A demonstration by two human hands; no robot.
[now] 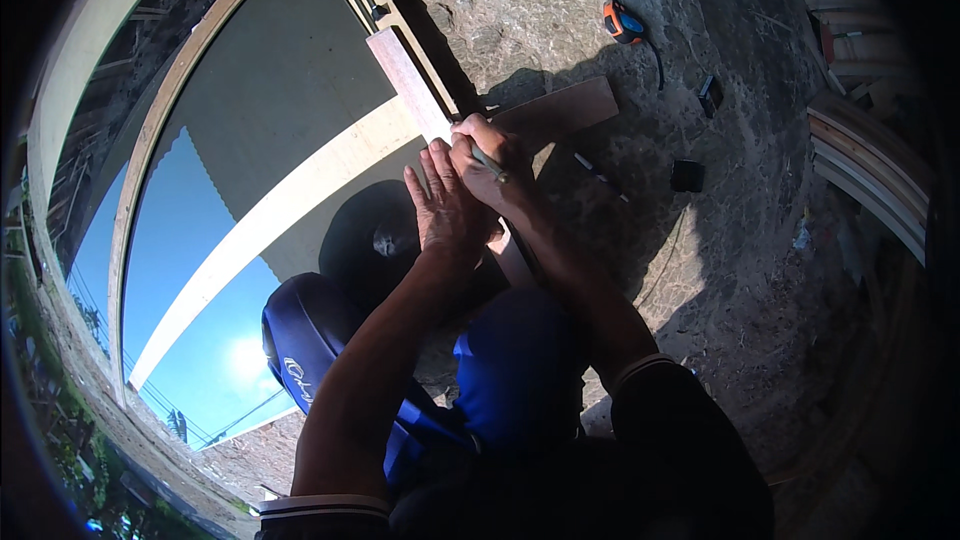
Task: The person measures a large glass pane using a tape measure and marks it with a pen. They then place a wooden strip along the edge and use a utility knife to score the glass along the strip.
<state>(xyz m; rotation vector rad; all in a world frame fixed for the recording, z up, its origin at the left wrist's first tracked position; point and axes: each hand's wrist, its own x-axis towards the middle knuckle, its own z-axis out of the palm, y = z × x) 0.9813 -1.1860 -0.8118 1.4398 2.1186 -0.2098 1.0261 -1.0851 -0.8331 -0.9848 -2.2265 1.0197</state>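
Evidently the narrow wooden strip (410, 85), lying across the arched mirror frame (150, 140), is light, stiff and easily shifted. Spread open, the left hand (447, 205) presses it flat, while the right hand (495, 165) is closed around a pencil (490, 164) at its edge.

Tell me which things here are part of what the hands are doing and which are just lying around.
In use:
- wooden strip, pressed flat by the left hand
- pencil, gripped in the right hand, tip at the strip
- mirror frame under the strip

Lying about:
- orange tape measure
- flat board
- two small black objects on the stone ground
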